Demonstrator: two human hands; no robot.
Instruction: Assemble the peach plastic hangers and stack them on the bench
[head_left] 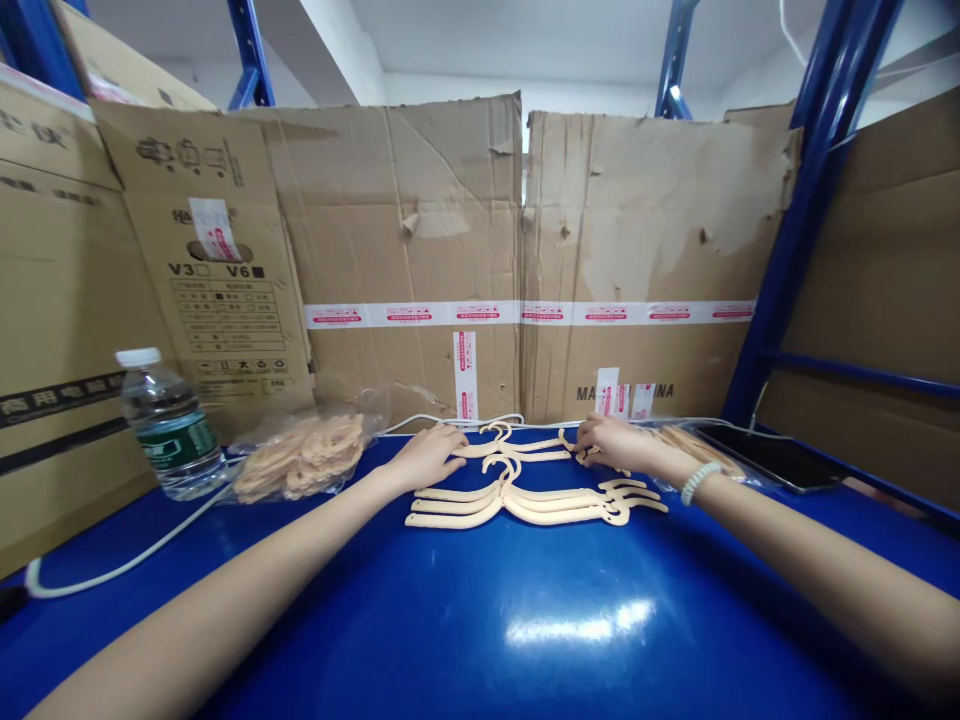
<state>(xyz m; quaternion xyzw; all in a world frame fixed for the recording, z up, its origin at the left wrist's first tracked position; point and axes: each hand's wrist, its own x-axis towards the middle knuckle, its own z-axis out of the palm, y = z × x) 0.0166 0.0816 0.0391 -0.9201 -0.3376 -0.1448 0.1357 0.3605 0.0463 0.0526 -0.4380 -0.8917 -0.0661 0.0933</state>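
Stretching wide, the blue worktop [420,630] is carrying front clothes hangers [551,515], with rear clothes hangers [529,456] lying just behind. The right hand [616,443] is curling near their right end, the left hand [429,456] resting narrow at their left; whether either is gripping, I cannot tell. With both sets lying close, careless pulling could be tangling them.

White glare [579,625] streaks the blue tabletop [405,620], and the picture's edges look stretched.

Far hangers [525,457] probably partly hidden by the right hand [615,442], its grip unclear.
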